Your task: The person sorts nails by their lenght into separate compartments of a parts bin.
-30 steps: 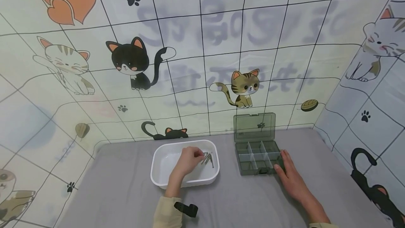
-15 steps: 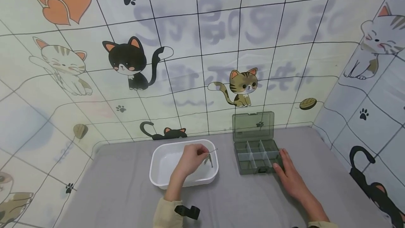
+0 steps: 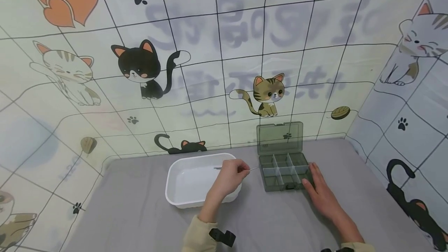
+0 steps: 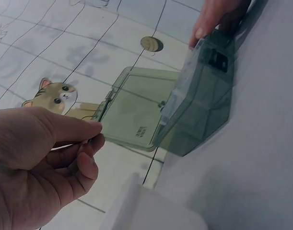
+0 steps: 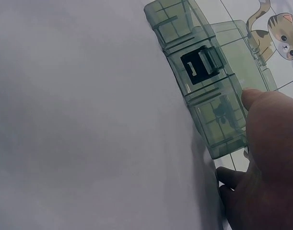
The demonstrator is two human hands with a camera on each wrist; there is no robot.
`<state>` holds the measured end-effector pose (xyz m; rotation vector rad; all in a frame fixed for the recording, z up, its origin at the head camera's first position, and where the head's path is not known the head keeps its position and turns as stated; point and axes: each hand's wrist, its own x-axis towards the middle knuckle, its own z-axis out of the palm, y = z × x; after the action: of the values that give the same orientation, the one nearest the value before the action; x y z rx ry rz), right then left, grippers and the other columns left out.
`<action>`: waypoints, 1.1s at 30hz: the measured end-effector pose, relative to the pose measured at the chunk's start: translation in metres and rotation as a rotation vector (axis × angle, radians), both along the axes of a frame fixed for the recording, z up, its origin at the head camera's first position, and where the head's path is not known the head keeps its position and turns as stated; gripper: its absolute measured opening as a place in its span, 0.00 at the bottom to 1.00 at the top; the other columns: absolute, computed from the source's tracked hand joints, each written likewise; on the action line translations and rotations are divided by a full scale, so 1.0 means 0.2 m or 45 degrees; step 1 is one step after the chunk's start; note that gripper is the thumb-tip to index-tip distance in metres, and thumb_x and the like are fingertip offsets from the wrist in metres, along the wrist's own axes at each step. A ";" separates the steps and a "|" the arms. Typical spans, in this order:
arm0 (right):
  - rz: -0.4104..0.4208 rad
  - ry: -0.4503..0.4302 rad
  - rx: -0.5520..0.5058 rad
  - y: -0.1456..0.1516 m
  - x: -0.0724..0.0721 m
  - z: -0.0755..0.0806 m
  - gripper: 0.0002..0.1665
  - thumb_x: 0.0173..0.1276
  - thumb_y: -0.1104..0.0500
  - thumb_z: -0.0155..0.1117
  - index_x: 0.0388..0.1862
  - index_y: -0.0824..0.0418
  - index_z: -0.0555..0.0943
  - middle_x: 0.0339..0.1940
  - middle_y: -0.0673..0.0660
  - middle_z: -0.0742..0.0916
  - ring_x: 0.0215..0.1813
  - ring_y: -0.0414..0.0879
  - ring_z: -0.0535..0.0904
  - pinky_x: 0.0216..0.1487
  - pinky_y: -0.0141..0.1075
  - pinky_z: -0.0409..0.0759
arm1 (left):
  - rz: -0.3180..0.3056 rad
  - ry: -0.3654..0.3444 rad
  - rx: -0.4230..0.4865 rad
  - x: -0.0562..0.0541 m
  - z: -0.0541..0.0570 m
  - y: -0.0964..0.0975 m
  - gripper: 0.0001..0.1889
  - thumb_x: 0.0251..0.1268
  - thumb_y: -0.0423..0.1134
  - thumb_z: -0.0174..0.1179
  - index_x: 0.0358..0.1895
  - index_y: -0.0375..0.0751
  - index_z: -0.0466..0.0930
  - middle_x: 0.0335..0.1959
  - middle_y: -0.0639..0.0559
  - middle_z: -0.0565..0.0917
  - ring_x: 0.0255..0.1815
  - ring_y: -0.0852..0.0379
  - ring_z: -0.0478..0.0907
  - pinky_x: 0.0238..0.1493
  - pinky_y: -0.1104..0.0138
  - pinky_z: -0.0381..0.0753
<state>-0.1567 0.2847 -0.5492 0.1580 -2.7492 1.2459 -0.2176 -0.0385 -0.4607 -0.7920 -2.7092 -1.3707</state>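
Between thumb and forefinger, my left hand [image 3: 229, 176] pinches a long thin metal nail [image 3: 254, 168]. Its free end points right, towards a green see-through compartment box [image 3: 274, 186]. The left wrist view shows this nail [image 4: 106, 109] in front of the raised lid [image 4: 136, 105]. Beneath the left hand is the right part of a white tray [image 3: 189, 204]; thin metal pieces [image 3: 217, 168] in it show just behind the hand, which hides the others. My right hand [image 3: 323, 195] rests against the box's right side, fingers straight, thumb [image 5: 254, 98] on its front right rim.
Both containers stand on a grey cloth-covered table [image 3: 140, 213], tray left of box. The box's lid [image 3: 280, 139] stands up at the back, close to a cat-print wall sheet [image 3: 206, 123]. Thin dividers [image 3: 280, 172] split the box into several compartments.
My left hand has picked a nail out of the pieces in the tray and carried it right, over the tray's right rim. The right hand stays at the box.
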 end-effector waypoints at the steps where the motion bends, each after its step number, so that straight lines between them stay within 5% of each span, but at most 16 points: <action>1: -0.001 0.000 0.001 0.00 0.00 0.00 0.42 0.85 0.51 0.46 0.83 0.71 0.42 0.82 0.76 0.47 0.79 0.77 0.44 0.64 0.76 0.53 | 0.008 0.009 0.003 0.00 0.00 0.02 0.03 0.67 0.25 0.65 0.37 0.34 0.87 0.30 0.51 0.86 0.30 0.64 0.77 0.33 0.71 0.78; 10: -0.004 -0.009 0.007 0.00 -0.01 0.00 0.42 0.85 0.51 0.46 0.83 0.69 0.41 0.82 0.75 0.47 0.79 0.76 0.44 0.64 0.75 0.53 | 0.155 0.134 0.089 -0.01 -0.07 0.16 0.03 0.61 0.24 0.68 0.32 0.34 0.88 0.26 0.49 0.86 0.26 0.65 0.78 0.30 0.73 0.77; 16: -0.006 0.002 0.001 0.00 0.00 0.00 0.42 0.85 0.51 0.47 0.83 0.69 0.42 0.82 0.75 0.47 0.79 0.76 0.44 0.64 0.75 0.53 | 0.177 0.147 0.148 0.02 -0.09 0.23 0.04 0.60 0.23 0.68 0.30 0.33 0.88 0.24 0.51 0.85 0.24 0.67 0.76 0.28 0.75 0.76; 26: -0.012 0.014 -0.010 0.00 0.01 0.00 0.42 0.85 0.51 0.48 0.83 0.70 0.44 0.81 0.76 0.48 0.78 0.77 0.45 0.64 0.75 0.53 | 0.282 0.054 0.145 0.06 -0.13 0.32 0.03 0.62 0.24 0.67 0.33 0.34 0.87 0.24 0.52 0.84 0.23 0.69 0.73 0.26 0.75 0.75; 33: -0.012 -0.005 0.006 0.01 -0.01 -0.02 0.42 0.85 0.50 0.47 0.83 0.69 0.43 0.82 0.75 0.47 0.79 0.76 0.45 0.65 0.75 0.53 | 0.287 0.042 0.086 0.06 -0.15 0.34 0.03 0.61 0.23 0.67 0.33 0.32 0.87 0.25 0.51 0.84 0.24 0.68 0.74 0.26 0.75 0.75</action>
<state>-0.1582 0.2863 -0.5523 0.1431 -2.7531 1.2387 -0.2049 0.0286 -0.4905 -0.4821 -2.6149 -1.3760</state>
